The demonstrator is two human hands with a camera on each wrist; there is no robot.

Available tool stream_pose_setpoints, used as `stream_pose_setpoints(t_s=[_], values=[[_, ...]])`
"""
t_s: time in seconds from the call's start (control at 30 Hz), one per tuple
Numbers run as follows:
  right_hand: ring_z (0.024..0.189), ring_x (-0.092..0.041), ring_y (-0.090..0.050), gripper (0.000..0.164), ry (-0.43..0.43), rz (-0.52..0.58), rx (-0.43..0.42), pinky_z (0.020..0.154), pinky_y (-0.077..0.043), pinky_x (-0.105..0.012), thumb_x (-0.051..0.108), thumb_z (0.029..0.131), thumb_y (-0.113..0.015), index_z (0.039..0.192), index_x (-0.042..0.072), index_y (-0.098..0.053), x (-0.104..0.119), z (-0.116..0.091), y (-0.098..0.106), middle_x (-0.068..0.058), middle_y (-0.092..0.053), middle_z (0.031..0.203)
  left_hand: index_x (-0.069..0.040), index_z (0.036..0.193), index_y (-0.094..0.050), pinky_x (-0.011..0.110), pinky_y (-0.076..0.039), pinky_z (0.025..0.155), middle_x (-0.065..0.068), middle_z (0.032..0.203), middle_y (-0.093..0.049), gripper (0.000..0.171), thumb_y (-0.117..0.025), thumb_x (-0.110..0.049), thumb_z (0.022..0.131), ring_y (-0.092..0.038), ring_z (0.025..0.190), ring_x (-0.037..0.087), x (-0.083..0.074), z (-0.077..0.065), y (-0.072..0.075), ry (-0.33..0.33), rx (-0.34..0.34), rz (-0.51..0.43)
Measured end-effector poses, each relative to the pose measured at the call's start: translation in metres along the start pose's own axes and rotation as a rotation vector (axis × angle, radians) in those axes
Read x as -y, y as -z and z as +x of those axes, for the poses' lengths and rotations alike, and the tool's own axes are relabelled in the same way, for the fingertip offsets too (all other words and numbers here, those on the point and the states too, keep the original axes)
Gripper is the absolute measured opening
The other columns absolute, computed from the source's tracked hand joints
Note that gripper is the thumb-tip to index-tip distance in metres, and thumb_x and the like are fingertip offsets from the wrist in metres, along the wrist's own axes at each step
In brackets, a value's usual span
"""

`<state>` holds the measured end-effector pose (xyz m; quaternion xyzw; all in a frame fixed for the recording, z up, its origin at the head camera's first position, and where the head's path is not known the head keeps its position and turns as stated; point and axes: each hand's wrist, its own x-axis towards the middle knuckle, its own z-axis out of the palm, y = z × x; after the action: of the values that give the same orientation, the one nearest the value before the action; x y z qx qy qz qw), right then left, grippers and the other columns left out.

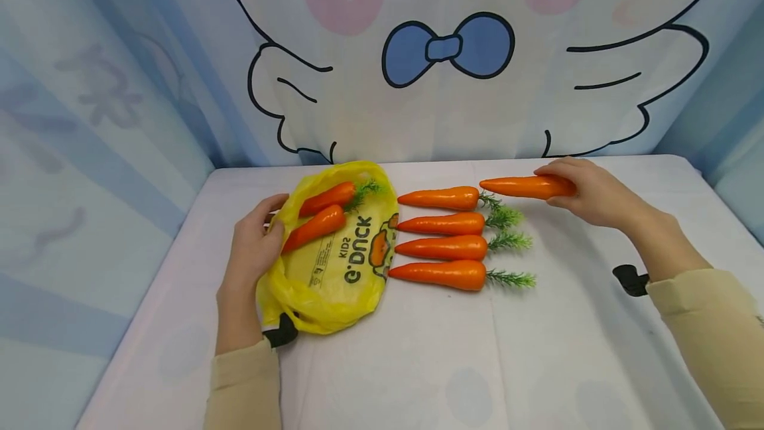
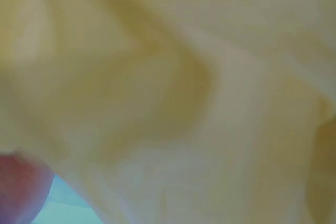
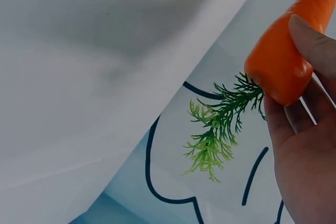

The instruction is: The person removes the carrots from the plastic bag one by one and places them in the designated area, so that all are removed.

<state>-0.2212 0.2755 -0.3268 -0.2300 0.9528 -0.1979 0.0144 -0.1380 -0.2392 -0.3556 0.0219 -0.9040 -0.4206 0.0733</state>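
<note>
My right hand [image 1: 603,196] grips a toy carrot [image 1: 525,186] by its thick end, its tip pointing left above the back of the table. In the right wrist view, the green leaves [image 3: 220,124] of that carrot hang free beside my palm. The left hand [image 1: 253,244] pinches the left rim of a yellow plastic bag [image 1: 352,314], thumb on the inner side. Two carrots [image 1: 316,227] lie in the bag's open mouth, over the G.DUCK print. Yellow plastic, blurred, fills most of the left wrist view, with a fingertip [image 2: 21,190] at the lower left.
Several more carrots [image 1: 442,273] lie in a column right of the bag, tips toward it and leaves to the right. They rest on a white-covered table [image 1: 418,377]. Behind it hangs a cartoon-printed curtain [image 1: 477,111], with blue-and-white cloth [image 1: 89,217] at the left.
</note>
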Motion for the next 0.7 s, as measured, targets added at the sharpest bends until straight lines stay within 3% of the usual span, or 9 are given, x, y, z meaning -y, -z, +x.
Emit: stream_pose_setpoints(t_s=[0.23, 0.7], values=[[0.113, -0.047, -0.050, 0.045, 0.001, 0.006, -0.013, 0.100, -0.037, -0.064, -0.007, 0.085, -0.073, 0.128, -0.009, -0.059, -0.019, -0.006, -0.003, -0.031, -0.054, 0.127, -0.008, 0.149, -0.049, 0.049, -0.044, 0.102, 0.014, 0.144, -0.053, 0.048, -0.043, -0.006, 0.102, -0.053, 0.119, 0.033, -0.001, 0.000, 0.001, 0.002, -0.003, -0.002], [0.118, -0.050, -0.046, 0.046, -0.086, 0.012, 0.062, 0.104, -0.033, -0.067, -0.008, 0.087, -0.069, 0.131, -0.011, -0.056, -0.043, -0.010, -0.016, -0.033, -0.052, 0.130, -0.010, 0.150, -0.048, 0.049, -0.043, 0.104, 0.013, 0.145, -0.052, 0.048, -0.043, -0.007, 0.102, -0.051, 0.121, 0.033, -0.003, 0.000, 0.001, 0.027, 0.003, -0.013]])
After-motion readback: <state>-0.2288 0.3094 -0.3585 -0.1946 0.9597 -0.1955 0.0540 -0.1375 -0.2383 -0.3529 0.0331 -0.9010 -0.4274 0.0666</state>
